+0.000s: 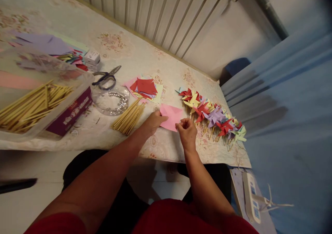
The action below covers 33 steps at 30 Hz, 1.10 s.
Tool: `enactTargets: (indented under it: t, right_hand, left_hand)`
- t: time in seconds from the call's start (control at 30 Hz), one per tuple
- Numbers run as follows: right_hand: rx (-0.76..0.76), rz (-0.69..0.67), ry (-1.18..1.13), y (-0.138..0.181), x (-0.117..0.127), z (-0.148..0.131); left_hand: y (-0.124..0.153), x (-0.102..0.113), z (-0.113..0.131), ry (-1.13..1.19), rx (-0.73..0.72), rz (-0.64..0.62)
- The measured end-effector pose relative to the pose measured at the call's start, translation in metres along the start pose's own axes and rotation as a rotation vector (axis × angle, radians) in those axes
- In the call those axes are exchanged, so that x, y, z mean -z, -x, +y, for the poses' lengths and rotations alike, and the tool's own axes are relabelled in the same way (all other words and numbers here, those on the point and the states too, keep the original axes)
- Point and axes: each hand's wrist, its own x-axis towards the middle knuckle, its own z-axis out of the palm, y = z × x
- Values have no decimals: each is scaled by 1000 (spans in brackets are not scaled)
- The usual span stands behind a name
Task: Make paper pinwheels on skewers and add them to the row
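- Pink sheet (171,116): one, held between the two hands at the near part of the desk (145,59), roughly mid-length; lying flat or slightly raised, cannot tell which.
- Left hand (155,122): gripping the sheet's left edge, thumb on top.
- Right hand (187,131): fingers bent, thumb and fingertips pinched on the sheet's lower right corner.
- Pinwheels (203,111): a row on sticks, right of the right hand; red, yellow, purple and pale green, several with a bright dot at the centre.
- Loose sticks (129,117): one fanned bundle, left of the left hand.
- Paper pile (146,86): red sheets on top, pink and pale green showing beneath; just beyond the sticks, their far ends close to its near edge.
- Clear dish (98,100): round, holding small silvery pieces (122,103); left of the bundle.
- Scissors (108,78): one pair, dark handles, blades parted, beside the dish on its far side.
- Bin (86,83): see-through plastic, purple label, many sticks inside; at far left.
- White boxes (92,58): small, beyond the scissors.
- Purple sheets (44,43): behind the bin.
- Power strip (251,196): off the desk's right end, near a blue curtain (295,99).
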Motion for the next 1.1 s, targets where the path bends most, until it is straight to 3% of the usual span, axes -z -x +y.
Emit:
enactTargets:
  t: [0.1, 0.2, 0.37, 0.5, 0.67, 0.83, 1.1]
  right_hand:
    - [222, 14, 147, 5, 4, -2]
    - [398, -95, 194, 7, 9, -4]
    - [463, -270, 161, 8, 14, -4]
    - [383, -347, 119, 7, 15, 0]
    - [116, -377, -4, 7, 10, -4]
    - [-46, -381, -140, 9, 3, -13]
    - [-162, -349, -281, 10, -7, -9]
  left_hand:
    - [1, -1, 2, -7, -9, -1]
    - [3, -2, 4, -12, -17, -7]
    - [5, -3, 7, -49, -18, -5]
    - [5, -4, 8, -95, -6, 8]
    - [6, -8, 8, -95, 34, -17]
    - [9, -10, 8, -85, 74, -53]
    - [11, -11, 10, -97, 66, -64]
